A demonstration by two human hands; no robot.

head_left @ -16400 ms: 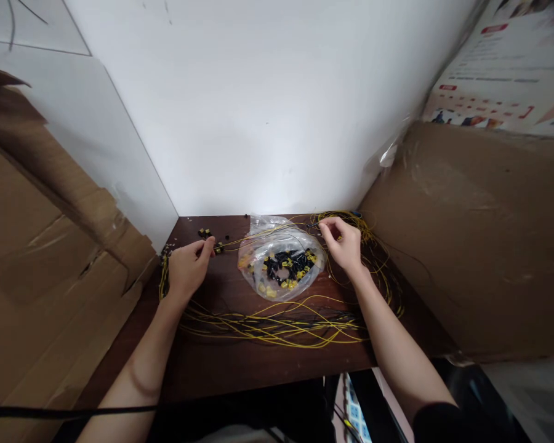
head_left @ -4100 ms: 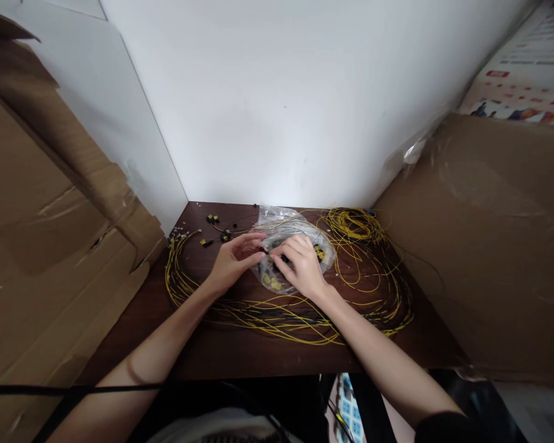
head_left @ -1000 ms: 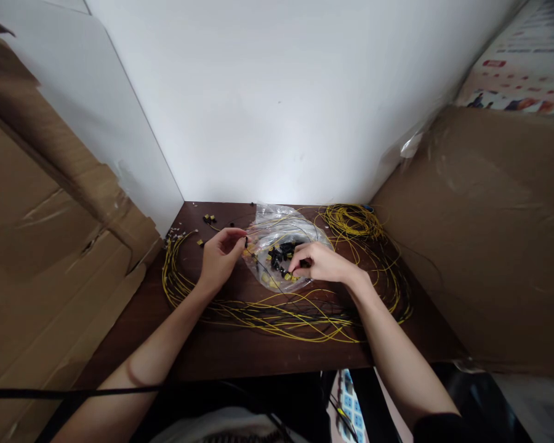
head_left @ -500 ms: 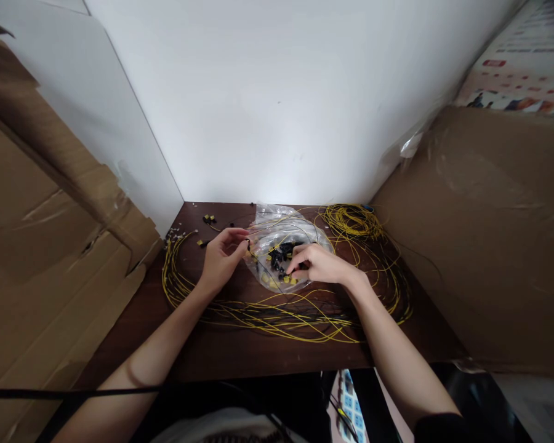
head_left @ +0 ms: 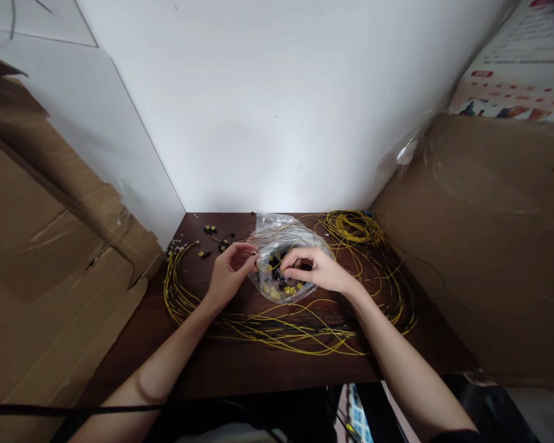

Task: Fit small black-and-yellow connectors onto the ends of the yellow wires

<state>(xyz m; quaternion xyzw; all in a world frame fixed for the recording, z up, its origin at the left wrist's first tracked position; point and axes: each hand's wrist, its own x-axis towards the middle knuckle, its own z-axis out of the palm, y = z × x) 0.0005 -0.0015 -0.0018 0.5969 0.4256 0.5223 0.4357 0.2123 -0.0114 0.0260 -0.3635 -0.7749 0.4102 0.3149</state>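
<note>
- The clear plastic bag [head_left: 281, 237] lies at the middle of the dark wooden table [head_left: 221, 363], toward the far wall, and holds a heap of small black and yellow connectors [head_left: 284, 284].
- The right hand [head_left: 316, 271] rests over the bag's near right side, fingers curled with thumb and forefinger pinched together at the connectors; what they pinch is too small to make out.
- The left hand [head_left: 231, 274] sits just left of the bag, fingertips closed on something tiny at the bag's edge, likely a wire end, though I cannot tell for certain.
- Yellow wires [head_left: 277, 326] loop around both hands, across the near side of the table and up the left edge; a tighter coil [head_left: 351, 227] lies at the far right.
- A few loose connectors [head_left: 210, 231] lie scattered at the far left of the table.
- Cardboard sheets stand on the left [head_left: 50, 246] and right [head_left: 489, 246], the right one under wrinkled clear film.
- A printed poster [head_left: 508, 74] shows at the upper right, cut off by the frame; it carries red headings and small pictures, but the writing is too blurred to read.
- No brand or label shows on the bag.
</note>
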